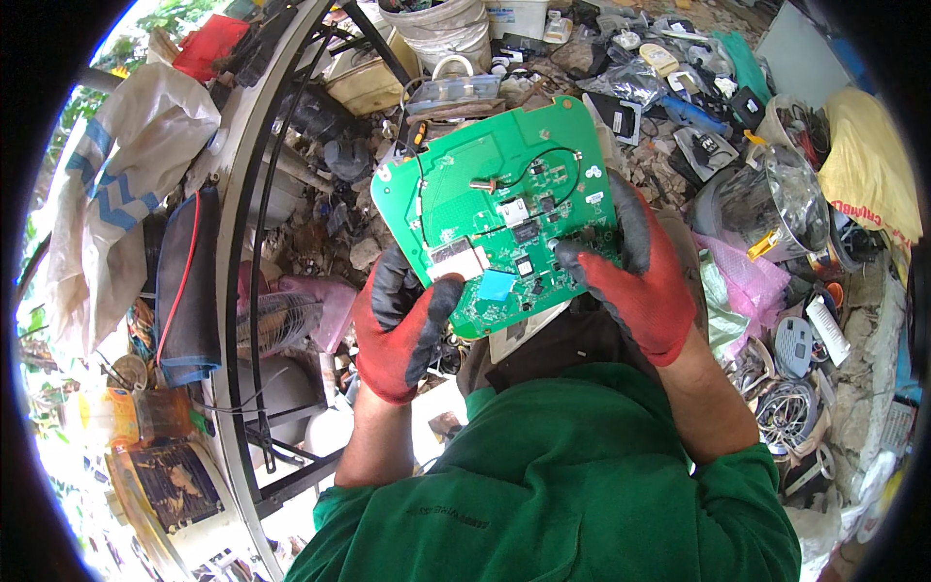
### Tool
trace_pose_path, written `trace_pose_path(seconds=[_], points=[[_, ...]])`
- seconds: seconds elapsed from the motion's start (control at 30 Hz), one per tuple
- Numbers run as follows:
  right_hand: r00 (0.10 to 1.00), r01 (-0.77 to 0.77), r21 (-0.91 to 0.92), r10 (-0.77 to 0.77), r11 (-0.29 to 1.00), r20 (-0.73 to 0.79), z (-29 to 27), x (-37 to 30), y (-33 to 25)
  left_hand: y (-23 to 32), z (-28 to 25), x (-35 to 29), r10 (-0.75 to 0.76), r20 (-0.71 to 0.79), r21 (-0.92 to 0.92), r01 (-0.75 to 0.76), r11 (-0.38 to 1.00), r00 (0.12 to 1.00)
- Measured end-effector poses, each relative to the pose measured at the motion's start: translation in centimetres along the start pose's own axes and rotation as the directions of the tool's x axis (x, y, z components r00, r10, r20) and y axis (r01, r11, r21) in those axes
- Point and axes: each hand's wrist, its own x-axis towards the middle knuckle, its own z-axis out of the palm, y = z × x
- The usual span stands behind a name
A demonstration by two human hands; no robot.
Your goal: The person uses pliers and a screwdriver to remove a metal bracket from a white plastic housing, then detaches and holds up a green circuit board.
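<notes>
A large green circuit board (465, 179) with rounded corners is held up above my lap, tilted, its component side facing me. Thin black cables, metal shields, small chips and a light blue square pad (497, 285) sit on it. My left hand (402, 320), in a red and black work glove, grips its lower left edge, thumb on the face by a white label. My right hand (640, 276), gloved alike, is closed on the right edge with its thumb resting on the components. The fingers behind the board are partly hidden. Below it, a pale flat piece (529, 333) shows in part at my lap.
A black metal frame (238, 223) stands close on my left, with a white sack (145, 145) beyond it. Stacked buckets (441, 34) and a clear lidded box (454, 92) lie ahead. Scattered electronic scrap, a grey bucket (766, 204) and coiled cables (790, 412) fill the right side.
</notes>
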Motion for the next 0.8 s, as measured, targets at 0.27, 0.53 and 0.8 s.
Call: trace_pose_path(seconds=[0.27, 0.53, 0.8], points=[[0.999, 0.013, -0.208, -0.020, 0.978, -0.029, -2.4, -0.9, 0.7, -0.6, -0.1, 0.1, 0.006, 0.015, -0.070, -0.005, 0.998, 1.000], [0.988, -0.148, -0.072, 0.144, 0.986, -0.052, -2.1, -0.9, 0.2, -1.2, -0.7, 0.4, -0.012, 0.001, -0.166, 0.012, 0.986, 1.000], [1.000, 0.011, -0.189, -0.014, 0.982, -0.012, -3.1, -1.2, 1.6, -1.9, -1.9, 0.5, 0.008, 0.054, -0.200, 0.003, 0.980, 0.999]])
